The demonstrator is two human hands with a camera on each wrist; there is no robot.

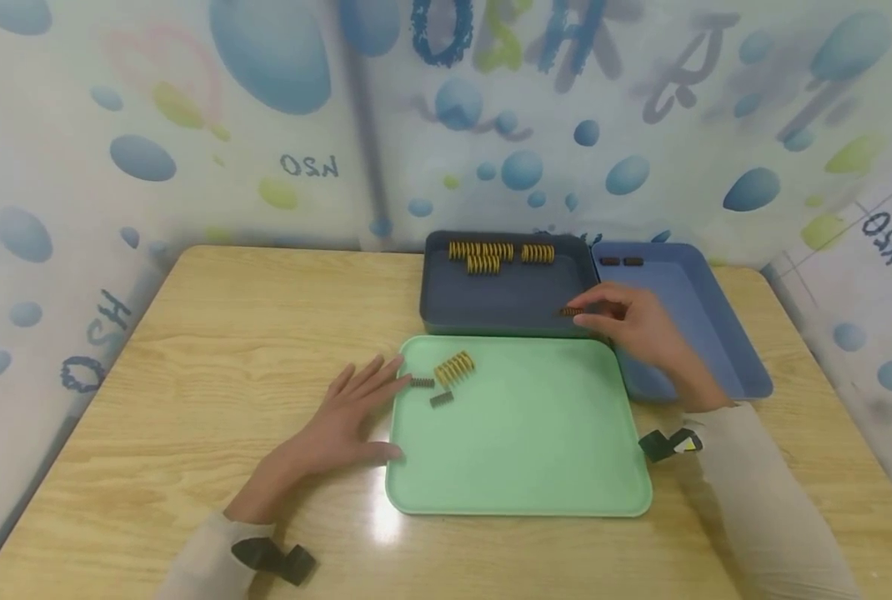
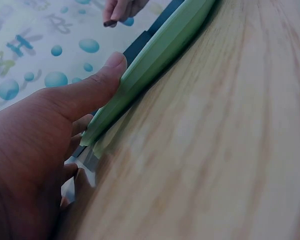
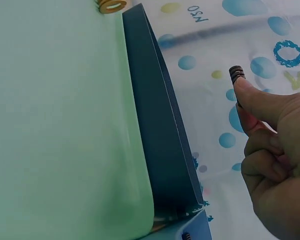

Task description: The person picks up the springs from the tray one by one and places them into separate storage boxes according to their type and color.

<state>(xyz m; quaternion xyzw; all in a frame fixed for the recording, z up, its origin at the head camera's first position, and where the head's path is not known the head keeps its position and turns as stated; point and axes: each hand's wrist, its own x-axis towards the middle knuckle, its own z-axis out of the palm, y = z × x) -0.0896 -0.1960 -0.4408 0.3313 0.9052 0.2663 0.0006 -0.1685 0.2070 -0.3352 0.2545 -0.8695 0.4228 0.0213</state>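
My right hand (image 1: pixel 629 321) pinches a small dark brown spring (image 1: pixel 571 312) between thumb and fingers, above the front right corner of the dark grey tray (image 1: pixel 506 304). In the right wrist view the coils of that spring (image 3: pixel 236 74) stick out past the thumb tip. My left hand (image 1: pixel 341 421) lies with spread fingers at the left rim of the green tray (image 1: pixel 521 433). Its thumb (image 2: pixel 112 67) touches that rim in the left wrist view. Near its fingertips, a large yellow spring (image 1: pixel 454 368) and two small grey springs (image 1: pixel 442 399) lie on the green tray.
Several yellow springs (image 1: pixel 483 264) lie at the back of the dark grey tray. The blue tray (image 1: pixel 686 308) on the right holds two dark brown springs (image 1: pixel 633 262) in its back left corner. All three trays stand on a wooden table (image 1: pixel 266 333) against a patterned wall covering.
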